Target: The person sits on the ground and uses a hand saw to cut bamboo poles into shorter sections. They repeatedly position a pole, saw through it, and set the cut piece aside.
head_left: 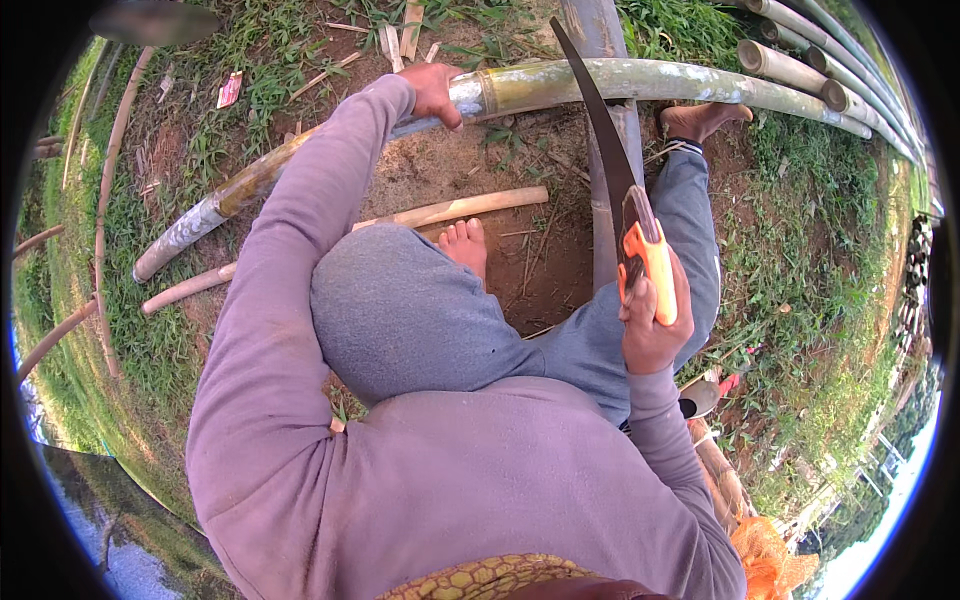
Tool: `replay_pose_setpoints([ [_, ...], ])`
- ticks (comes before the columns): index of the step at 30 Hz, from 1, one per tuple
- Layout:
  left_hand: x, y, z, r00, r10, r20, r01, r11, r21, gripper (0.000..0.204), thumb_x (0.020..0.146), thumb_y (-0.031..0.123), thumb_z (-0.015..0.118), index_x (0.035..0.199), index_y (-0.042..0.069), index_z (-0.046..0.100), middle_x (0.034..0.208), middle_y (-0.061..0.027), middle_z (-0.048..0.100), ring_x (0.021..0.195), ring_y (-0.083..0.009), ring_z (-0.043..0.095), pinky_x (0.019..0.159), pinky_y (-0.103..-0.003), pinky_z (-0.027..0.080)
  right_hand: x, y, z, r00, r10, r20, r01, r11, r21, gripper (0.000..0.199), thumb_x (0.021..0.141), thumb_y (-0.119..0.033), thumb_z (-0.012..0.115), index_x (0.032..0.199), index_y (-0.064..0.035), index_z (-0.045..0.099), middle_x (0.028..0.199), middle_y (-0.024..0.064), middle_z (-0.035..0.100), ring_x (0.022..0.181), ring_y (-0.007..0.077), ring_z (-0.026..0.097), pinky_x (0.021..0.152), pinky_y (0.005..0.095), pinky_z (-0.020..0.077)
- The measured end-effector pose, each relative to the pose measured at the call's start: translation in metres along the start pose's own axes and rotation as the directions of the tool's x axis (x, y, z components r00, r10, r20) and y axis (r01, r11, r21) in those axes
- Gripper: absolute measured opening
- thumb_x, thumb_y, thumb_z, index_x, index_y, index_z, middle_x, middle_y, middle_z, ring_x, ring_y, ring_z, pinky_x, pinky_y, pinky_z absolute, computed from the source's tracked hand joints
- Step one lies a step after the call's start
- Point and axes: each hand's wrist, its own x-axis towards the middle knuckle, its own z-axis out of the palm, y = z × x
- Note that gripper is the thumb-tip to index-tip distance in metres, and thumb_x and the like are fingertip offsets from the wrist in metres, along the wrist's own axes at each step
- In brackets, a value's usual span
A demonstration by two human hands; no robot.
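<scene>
A thick, mottled bamboo pole [530, 88] lies crosswise in front of me, resting on another grey pole [604, 210] that runs away from me. My left hand [433, 92] is wrapped over the bamboo pole, left of where the two cross. In my right hand [657, 325] I grip the orange handle of a handsaw [607, 135]. Its dark, curved blade points up and away, and the tip passes over the bamboo pole in this view. Whether the blade touches the pole I cannot tell. My right foot [703, 122] is beside the pole's near side.
A thinner bamboo stick [450, 208] lies near my left foot [465, 246]. Several cut bamboo poles [800, 75] are stacked at the far right. An orange mesh bag [770, 555] sits at the lower right, near a shoe [702, 398]. Split bamboo pieces [410, 30] lie on the grass ahead.
</scene>
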Motion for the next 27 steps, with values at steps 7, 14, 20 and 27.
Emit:
replay_pose_setpoints([
  [7, 0.012, -0.005, 0.006, 0.999, 0.030, 0.014, -0.030, 0.998, -0.052, 0.079, 0.063, 0.025, 0.092, 0.135, 0.003, 0.069, 0.120, -0.0170, 0.079, 0.106, -0.0309, 0.075, 0.101, -0.042, 0.057, 0.102, 0.033, 0.071, 0.987, -0.144, -0.078, 0.146, 0.989, 0.024, 0.044, 0.104, -0.015, 0.074, 0.142, 0.0063, 0.065, 0.117, 0.0140, 0.078, 0.098, 0.0138, 0.073, 0.088, 0.0316, 0.0603],
  [14, -0.034, 0.045, 0.042, 0.898, 0.000, -0.440, 0.207, 0.882, 0.423, 0.073, 0.077, 0.036, 0.090, 0.138, 0.014, 0.056, 0.124, -0.0210, 0.076, 0.112, -0.0429, 0.075, 0.099, -0.053, 0.060, 0.159, 0.028, 0.098, 0.983, -0.160, -0.089, 0.168, 0.982, 0.091, 0.040, 0.103, -0.013, 0.076, 0.138, 0.0036, 0.068, 0.109, 0.0124, 0.080, 0.093, 0.0149, 0.074, 0.086, 0.0313, 0.0601],
  [20, -0.037, 0.043, 0.036, 0.935, -0.078, -0.346, 0.225, 0.884, 0.409, 0.067, 0.081, 0.037, 0.089, 0.133, 0.014, 0.054, 0.124, -0.0179, 0.076, 0.115, -0.0420, 0.074, 0.098, -0.053, 0.060, -0.002, 0.004, -0.001, 1.000, -0.022, 0.018, 0.021, 0.999, 0.043, 0.046, 0.106, -0.009, 0.068, 0.146, 0.0113, 0.057, 0.137, 0.0231, 0.072, 0.122, 0.0252, 0.073, 0.100, 0.0354, 0.0610],
  [27, -0.031, 0.057, 0.024, 0.952, -0.092, -0.293, 0.210, 0.891, 0.403, 0.070, 0.079, 0.042, 0.089, 0.135, 0.013, 0.058, 0.124, -0.0189, 0.076, 0.118, -0.0402, 0.073, 0.100, -0.052, 0.059, 0.090, 0.027, 0.056, 0.972, -0.227, -0.067, 0.228, 0.974, 0.001, 0.041, 0.106, -0.014, 0.071, 0.142, 0.0040, 0.065, 0.116, 0.0129, 0.079, 0.096, 0.0124, 0.073, 0.084, 0.0302, 0.0594],
])
